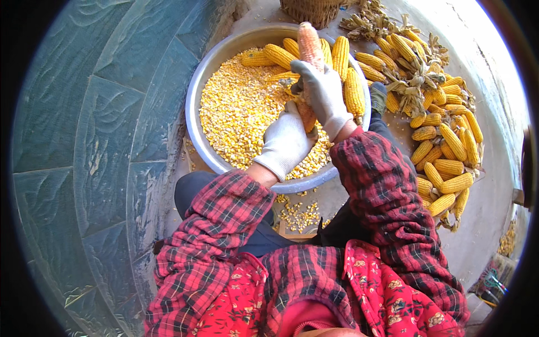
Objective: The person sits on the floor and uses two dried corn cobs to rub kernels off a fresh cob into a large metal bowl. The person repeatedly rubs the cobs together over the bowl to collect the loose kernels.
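Observation:
Gloved in white, my right hand grips a bare reddish corn cob whose upper end sticks out above the fingers. Just below it, my left hand, also gloved, is closed around a partly stripped corn ear. The two pieces meet between my hands, and the fingers hide where they touch. Both hands are over a large metal basin of loose corn kernels. Several yellow corn ears with their kernels on rest along the basin's far and right sides.
A large heap of corn ears, some with dry husks, lies on the floor at right. A woven basket stands beyond the basin. Spilled kernels dot the floor near my legs. A blue-grey wall runs along the left.

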`<state>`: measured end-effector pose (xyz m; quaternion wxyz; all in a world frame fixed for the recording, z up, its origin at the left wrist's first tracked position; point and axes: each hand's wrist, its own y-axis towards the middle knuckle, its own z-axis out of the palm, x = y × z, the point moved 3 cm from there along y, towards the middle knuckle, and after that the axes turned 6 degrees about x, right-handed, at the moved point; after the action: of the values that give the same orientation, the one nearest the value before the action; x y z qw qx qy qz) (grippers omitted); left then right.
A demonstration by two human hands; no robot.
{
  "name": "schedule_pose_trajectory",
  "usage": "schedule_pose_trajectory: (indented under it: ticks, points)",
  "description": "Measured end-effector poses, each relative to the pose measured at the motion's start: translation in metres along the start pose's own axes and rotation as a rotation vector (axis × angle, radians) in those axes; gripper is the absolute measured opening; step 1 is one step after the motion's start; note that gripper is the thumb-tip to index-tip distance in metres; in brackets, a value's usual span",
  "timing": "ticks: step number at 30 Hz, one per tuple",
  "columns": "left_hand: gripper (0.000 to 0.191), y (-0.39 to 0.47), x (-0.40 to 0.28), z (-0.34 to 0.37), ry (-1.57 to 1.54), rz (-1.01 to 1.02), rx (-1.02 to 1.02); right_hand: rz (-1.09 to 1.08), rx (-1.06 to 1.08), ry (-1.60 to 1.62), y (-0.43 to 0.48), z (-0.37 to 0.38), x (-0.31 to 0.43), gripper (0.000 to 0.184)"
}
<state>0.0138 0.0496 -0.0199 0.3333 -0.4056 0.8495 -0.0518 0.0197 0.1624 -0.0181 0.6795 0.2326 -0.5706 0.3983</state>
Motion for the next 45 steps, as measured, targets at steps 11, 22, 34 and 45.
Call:
schedule_pose_trajectory:
  ticks: [11, 22, 34, 45]
  points:
    - [0.048, -0.026, 0.004, -0.045, -1.015, 0.182, 0.424, -0.193, 0.607, 0.097, -0.031, -0.012, 0.048, 0.046]
    - [0.06, -0.002, 0.002, -0.007, 0.083, 0.015, -0.052, -0.005, -0.044, 0.0, -0.011, 0.006, 0.002, 0.025]
    - [0.038, -0.026, 0.006, -0.05, -1.196, 0.223, 0.452, -0.112, 0.622, 0.333, -0.025, -0.004, 0.043, 0.042]
    - [0.051, -0.006, 0.008, -0.017, -0.29, 0.067, -0.058, 0.075, 0.195, 0.271, -0.015, 0.012, 0.005, 0.02]
